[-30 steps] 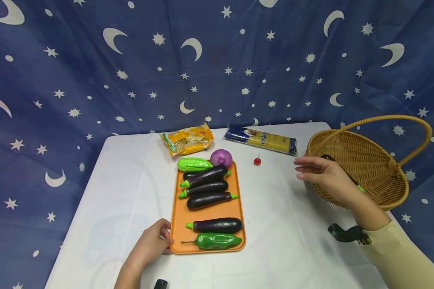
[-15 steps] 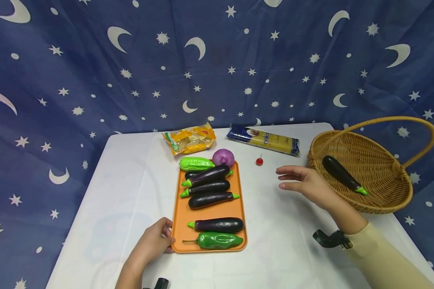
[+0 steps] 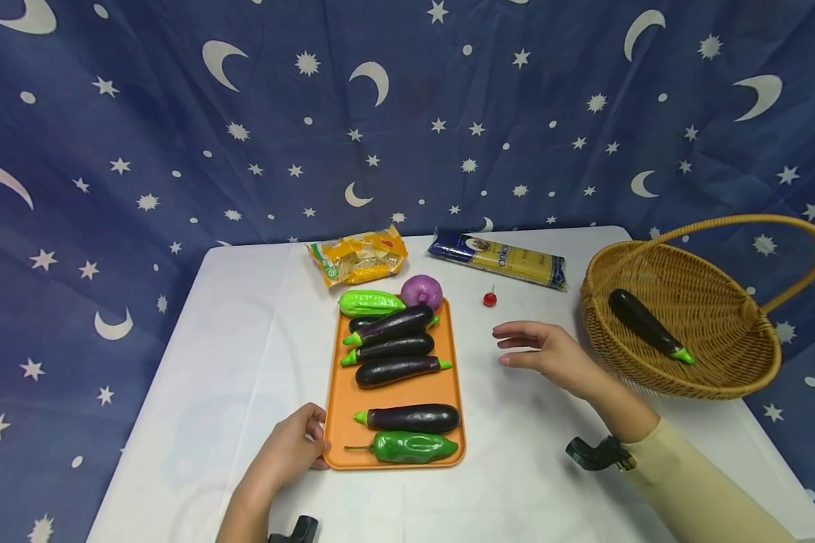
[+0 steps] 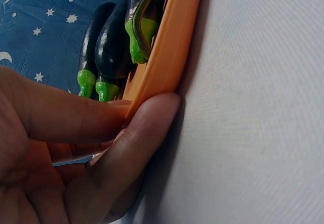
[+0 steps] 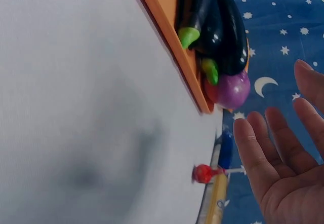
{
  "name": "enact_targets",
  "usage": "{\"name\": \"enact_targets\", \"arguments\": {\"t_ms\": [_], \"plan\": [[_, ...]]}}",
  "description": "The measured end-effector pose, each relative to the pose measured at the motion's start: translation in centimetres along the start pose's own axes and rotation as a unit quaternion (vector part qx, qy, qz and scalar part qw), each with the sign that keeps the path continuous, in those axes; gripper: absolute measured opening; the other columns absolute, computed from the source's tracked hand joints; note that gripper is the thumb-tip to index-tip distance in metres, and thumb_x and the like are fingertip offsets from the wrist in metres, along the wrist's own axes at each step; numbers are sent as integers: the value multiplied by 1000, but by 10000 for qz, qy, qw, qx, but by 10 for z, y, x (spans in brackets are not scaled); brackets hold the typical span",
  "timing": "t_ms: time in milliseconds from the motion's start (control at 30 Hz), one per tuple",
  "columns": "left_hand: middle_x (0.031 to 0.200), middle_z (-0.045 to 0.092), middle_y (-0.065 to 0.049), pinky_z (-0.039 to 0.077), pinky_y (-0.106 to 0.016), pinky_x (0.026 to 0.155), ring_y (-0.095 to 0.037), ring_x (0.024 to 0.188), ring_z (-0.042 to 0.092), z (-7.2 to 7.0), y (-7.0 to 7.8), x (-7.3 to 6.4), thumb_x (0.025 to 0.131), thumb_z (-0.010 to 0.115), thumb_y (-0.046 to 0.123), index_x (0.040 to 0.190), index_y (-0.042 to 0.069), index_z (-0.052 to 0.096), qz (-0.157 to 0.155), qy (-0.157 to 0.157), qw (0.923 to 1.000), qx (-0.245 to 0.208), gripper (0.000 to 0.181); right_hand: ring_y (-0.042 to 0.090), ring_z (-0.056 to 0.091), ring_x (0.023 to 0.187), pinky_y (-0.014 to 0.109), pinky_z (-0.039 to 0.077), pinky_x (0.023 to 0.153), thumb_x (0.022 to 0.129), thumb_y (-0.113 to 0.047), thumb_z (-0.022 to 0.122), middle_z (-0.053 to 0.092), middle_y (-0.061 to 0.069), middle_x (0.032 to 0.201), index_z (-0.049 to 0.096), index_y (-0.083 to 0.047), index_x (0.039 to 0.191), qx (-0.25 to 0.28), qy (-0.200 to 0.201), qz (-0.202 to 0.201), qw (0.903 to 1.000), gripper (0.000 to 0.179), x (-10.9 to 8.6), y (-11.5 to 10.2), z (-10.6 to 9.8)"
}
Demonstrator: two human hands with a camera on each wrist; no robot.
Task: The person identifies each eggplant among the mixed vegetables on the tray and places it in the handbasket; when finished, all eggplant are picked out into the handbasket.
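Observation:
My left hand (image 3: 290, 446) pinches the near left corner of an orange tray (image 3: 394, 396), and in the left wrist view the thumb and a finger close on its rim (image 4: 164, 64). Several dark eggplants (image 3: 414, 418) lie across the tray, some stacked. A green pepper (image 3: 414, 447) is at its near end; a bright green vegetable (image 3: 370, 302) and a purple onion (image 3: 422, 291) are at its far end. Right of the tray, my right hand (image 3: 550, 354) hovers over the table with fingers extended and nothing held; the right wrist view shows its bare palm (image 5: 293, 198).
On the right, a wicker basket (image 3: 727, 332) with a tall handle contains one eggplant (image 3: 648, 323). A yellow food packet (image 3: 360, 256) and a pasta pack (image 3: 499, 259) lie along the back, with a small red lollipop (image 3: 490, 299) nearby. A star-patterned cloth (image 3: 407, 113) hangs behind.
My right hand has moved left, from the basket's rim toward the tray, uncovering the eggplant in the basket. The left hand stays at the tray's corner.

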State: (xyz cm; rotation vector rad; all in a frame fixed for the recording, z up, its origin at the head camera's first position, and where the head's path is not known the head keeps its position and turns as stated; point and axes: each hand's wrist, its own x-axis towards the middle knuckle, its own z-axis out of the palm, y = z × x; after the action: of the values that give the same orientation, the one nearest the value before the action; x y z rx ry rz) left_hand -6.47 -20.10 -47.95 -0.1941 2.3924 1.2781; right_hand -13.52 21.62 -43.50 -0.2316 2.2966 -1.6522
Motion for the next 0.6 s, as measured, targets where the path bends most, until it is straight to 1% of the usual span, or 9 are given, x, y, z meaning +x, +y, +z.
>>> {"name": "enact_targets", "arguments": {"t_ms": [200,333,433,600], "plan": [[87,53,-10,60,-31,51,-18,60,64,0,1,0,84,70,-11,114,-3,55,-11,-1,10000,33,34,43,57,124,30,58,92,85,-13,82,60,22,135,64,-5,130,2,-118,64,9999,49,1,4,12],[87,53,-10,60,-31,51,-18,60,64,0,1,1,84,70,-11,114,-3,56,-28,-9,10000,68,34,43,57,123,30,58,92,84,-14,82,59,23,135,63,-3,131,15,-216,51,9998,51,3,6,20],[87,53,-10,60,-31,51,-18,60,64,0,1,1,84,70,-11,114,-3,56,-18,-14,10000,71,34,42,58,122,32,59,92,85,-13,82,60,22,134,62,-1,132,-19,-293,68,9995,52,4,7,26],[87,52,-10,60,-31,51,-18,60,64,0,1,1,85,70,-11,115,-3,55,-34,-23,10000,47,34,38,61,120,38,58,94,86,-15,81,62,19,132,62,-2,133,-195,-433,88,9988,52,6,9,38]]}}
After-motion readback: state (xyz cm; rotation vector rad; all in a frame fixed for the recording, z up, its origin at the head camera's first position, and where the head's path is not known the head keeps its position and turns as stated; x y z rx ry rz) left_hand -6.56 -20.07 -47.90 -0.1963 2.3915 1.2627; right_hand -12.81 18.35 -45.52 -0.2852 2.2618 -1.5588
